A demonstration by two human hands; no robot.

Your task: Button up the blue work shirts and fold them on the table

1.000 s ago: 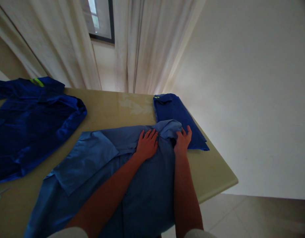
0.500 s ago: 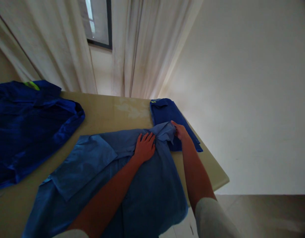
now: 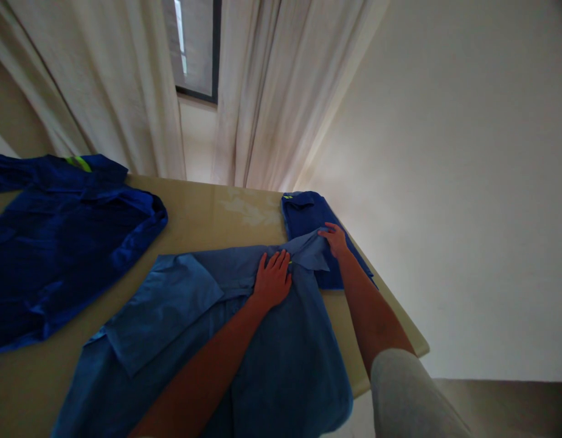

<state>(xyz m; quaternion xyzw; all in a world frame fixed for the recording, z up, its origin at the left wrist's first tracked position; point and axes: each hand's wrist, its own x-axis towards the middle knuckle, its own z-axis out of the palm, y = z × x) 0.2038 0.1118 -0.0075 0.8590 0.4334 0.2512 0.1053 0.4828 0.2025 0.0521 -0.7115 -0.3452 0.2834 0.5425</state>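
Note:
A blue-grey shirt (image 3: 281,359) lies spread over the near part of the table, its lower edge hanging past the front. My left hand (image 3: 272,278) rests on the shirt's far edge with fingers stretched out, pressing the cloth. Beside it, my right hand (image 3: 334,238) pinches the end of the shirt's sleeve (image 3: 311,246) between thumb and fingers. That sleeve reaches over a folded dark blue garment (image 3: 303,213) with a small yellow-green mark at its corner. A small yellow-green bit shows by my left fingertips.
Another dark blue garment (image 3: 75,237) with a yellow-green stripe lies spread at the left of the tan table (image 3: 203,213). Cream curtains (image 3: 249,91) and a window hang behind the far edge. A white wall (image 3: 445,182) stands along the right side.
My right hand has drawn the sleeve end out flatter, and its bunched folds have opened. My left hand stays on the shirt. The whole view has shifted slightly.

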